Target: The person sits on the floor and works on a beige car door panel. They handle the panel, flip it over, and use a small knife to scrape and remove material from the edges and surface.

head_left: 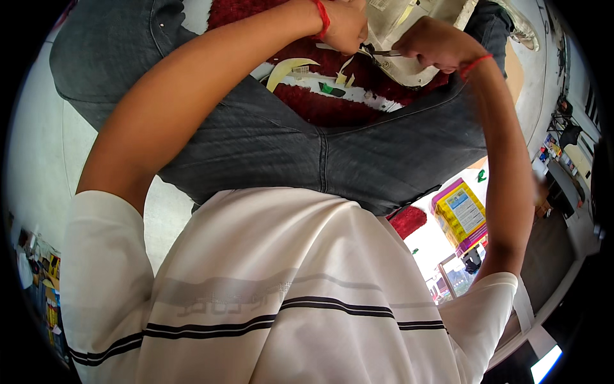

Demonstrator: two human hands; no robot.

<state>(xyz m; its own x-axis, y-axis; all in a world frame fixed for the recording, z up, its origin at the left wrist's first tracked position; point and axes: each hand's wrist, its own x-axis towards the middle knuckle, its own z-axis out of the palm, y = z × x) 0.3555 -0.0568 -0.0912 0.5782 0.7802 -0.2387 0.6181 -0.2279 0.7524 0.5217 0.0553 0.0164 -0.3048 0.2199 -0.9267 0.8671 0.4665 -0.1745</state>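
Note:
At the top of the head view, both my hands come close together over a large off-white piece point(425, 72) with a curved edge and a stuck-on label. My right hand point(441, 45) is closed around a slim metal tool point(387, 53), which points left toward my other hand. The tool's dark end lies right beside the fingers of my left hand point(345, 25). That hand is closed too, its fingers curled; what it grips is hidden. Just below, a curved pale yellow strip point(281, 72) and small yellow scraps point(345, 75) lie on a dark red shaggy mat point(313, 105).
My legs in dark jeans point(256, 150) spread around the mat. A green scrap point(331, 90) lies on a white strip there. A yellow and purple package point(459, 214) stands on the floor behind my right arm. Shelved goods point(45, 288) show at the far left.

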